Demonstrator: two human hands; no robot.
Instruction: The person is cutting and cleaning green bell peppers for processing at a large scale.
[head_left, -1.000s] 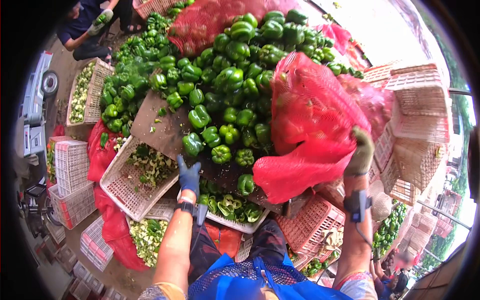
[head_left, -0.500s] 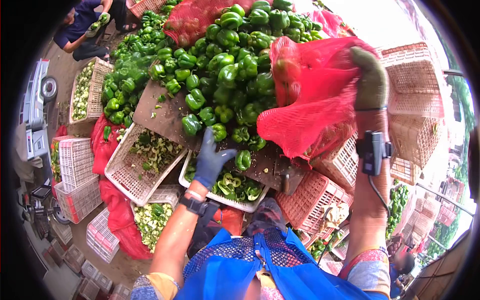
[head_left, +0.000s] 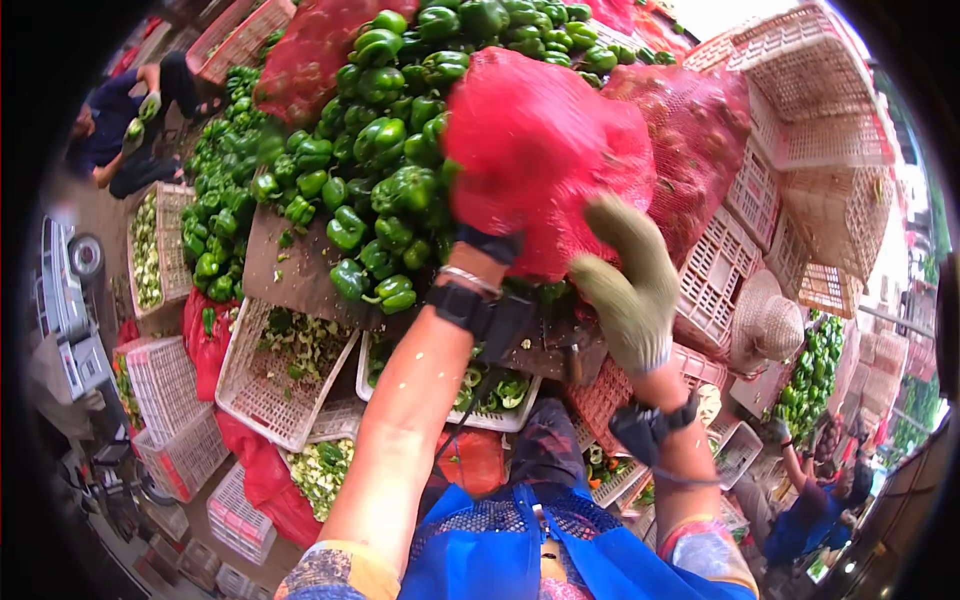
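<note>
A red mesh bag (head_left: 545,150), blurred by motion, bulges up over the pile of green bell peppers (head_left: 380,140). My left hand (head_left: 490,243), in a dark glove, is at the bag's lower left edge; red mesh covers its fingers, so their grip is hidden. My right hand (head_left: 635,285), in an olive glove, is just right of the bag's lower part, thumb and fingers apart, with nothing seen in it. Several loose peppers lie left of the bag on a brown board (head_left: 300,265).
A white crate of cut peppers (head_left: 500,392) stands before me, with a crate of scraps (head_left: 285,375) to its left. Another filled red mesh bag (head_left: 690,150), stacked crates (head_left: 820,110) and a straw hat (head_left: 768,325) are at right. A co-worker (head_left: 125,130) sits upper left.
The red bag has moved left and bunched up over the peppers. My left hand went from open above the board to the bag; my right hand came down and left, off the mesh.
</note>
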